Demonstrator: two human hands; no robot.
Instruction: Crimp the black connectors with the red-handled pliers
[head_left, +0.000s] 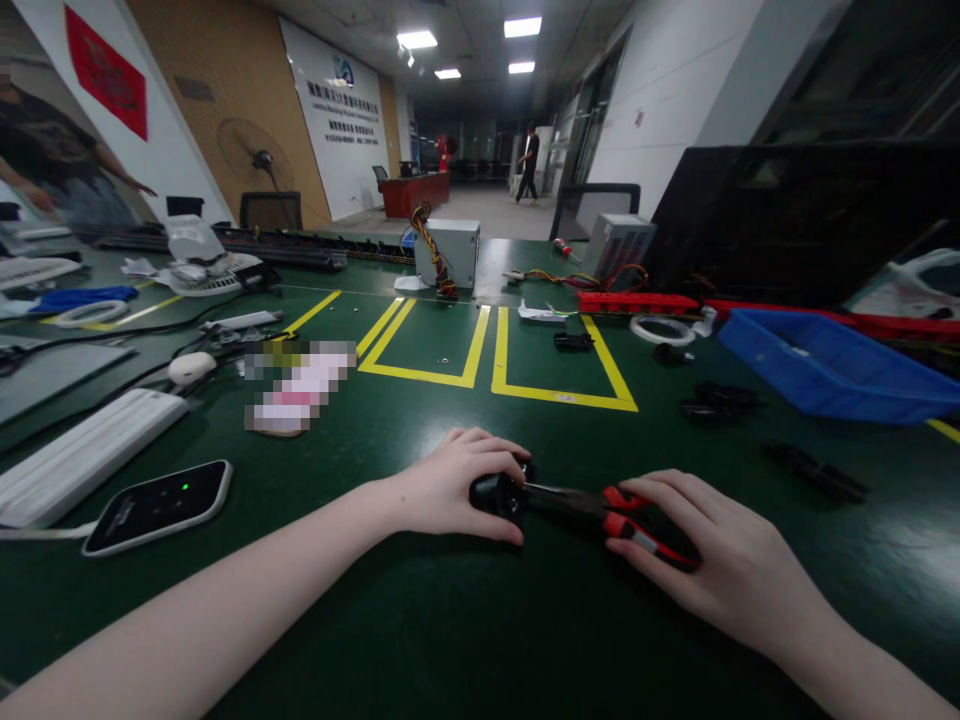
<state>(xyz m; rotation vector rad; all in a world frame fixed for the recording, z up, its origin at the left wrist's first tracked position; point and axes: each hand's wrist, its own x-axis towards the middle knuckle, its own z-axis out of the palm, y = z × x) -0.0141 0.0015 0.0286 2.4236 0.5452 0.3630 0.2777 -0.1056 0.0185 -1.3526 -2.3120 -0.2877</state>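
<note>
On the near part of the green table [450,620], my left hand [457,487] is closed around a small black plastic part [496,495], its thumb along the near side. What the part belongs to I cannot make out. My right hand [712,555] grips red-handled long-nose pliers [622,515], fingers and thumb on the two handles. The pliers point left, and the tips of their jaws reach the right side of the black part. Whether the jaws pinch it is too small to tell.
A blue bin [832,365] stands at the right, with black parts [814,470] lying before it. Power supply units [457,250] stand at the back. To the left lie a power strip [90,455] and a black device [157,508]. A person [529,163] walks far behind.
</note>
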